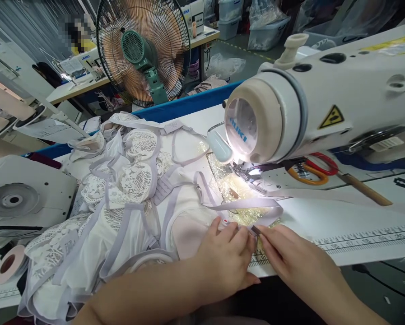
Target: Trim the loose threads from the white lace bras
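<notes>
My left hand (224, 255) is closed on the edge of a white bra (188, 234) with lavender trim, near the table's front edge. A lavender strap (253, 212) loops up from the bra and bends over in front of the sewing machine. My right hand (300, 259) pinches a small dark flat piece (255, 230) between thumb and forefinger, right beside my left fingertips. Whether this piece is attached to the strap, I cannot tell. Several lace bras (131, 180) lie in a pile left of my hands.
The lit sewing machine (270, 113) stands behind my hands, its needle area over a shiny patch (246, 194). Scissors (307, 174) and a wooden-handled tool (368, 189) lie to the right. A measuring tape (368, 239) runs along the front edge. A large fan (143, 49) stands beyond.
</notes>
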The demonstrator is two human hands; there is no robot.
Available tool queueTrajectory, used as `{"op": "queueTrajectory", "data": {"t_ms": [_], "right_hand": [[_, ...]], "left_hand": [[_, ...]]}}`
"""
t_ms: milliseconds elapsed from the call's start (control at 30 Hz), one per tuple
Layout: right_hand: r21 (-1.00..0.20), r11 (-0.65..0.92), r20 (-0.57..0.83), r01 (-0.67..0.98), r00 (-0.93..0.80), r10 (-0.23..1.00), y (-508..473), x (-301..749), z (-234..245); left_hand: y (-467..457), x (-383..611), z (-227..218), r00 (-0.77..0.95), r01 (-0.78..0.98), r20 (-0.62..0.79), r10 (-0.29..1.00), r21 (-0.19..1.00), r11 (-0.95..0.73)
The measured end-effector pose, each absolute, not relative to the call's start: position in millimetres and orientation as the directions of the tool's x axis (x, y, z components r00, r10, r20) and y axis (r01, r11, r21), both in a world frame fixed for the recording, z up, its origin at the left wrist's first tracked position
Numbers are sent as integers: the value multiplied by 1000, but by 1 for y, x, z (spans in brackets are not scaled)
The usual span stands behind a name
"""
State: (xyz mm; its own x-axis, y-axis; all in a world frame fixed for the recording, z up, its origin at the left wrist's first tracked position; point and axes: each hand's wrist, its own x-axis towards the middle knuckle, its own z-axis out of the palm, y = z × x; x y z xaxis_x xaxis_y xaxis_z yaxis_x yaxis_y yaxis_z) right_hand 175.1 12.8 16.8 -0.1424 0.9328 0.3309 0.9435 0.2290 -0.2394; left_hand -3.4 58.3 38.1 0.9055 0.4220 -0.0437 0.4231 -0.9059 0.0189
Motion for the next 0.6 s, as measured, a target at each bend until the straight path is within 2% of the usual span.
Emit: {"op": "queueTrajectory", "data": {"t_ms": [300, 600], "right_hand": [[-141, 261, 381, 955, -190, 905, 17, 171, 13], [-149, 289, 385, 946, -214, 898, 17, 170, 16]], "left_hand": [[59, -3, 38, 902, 432, -34, 431, 49, -901], [60, -3, 39, 904, 426, -45, 424, 48, -903]]}}
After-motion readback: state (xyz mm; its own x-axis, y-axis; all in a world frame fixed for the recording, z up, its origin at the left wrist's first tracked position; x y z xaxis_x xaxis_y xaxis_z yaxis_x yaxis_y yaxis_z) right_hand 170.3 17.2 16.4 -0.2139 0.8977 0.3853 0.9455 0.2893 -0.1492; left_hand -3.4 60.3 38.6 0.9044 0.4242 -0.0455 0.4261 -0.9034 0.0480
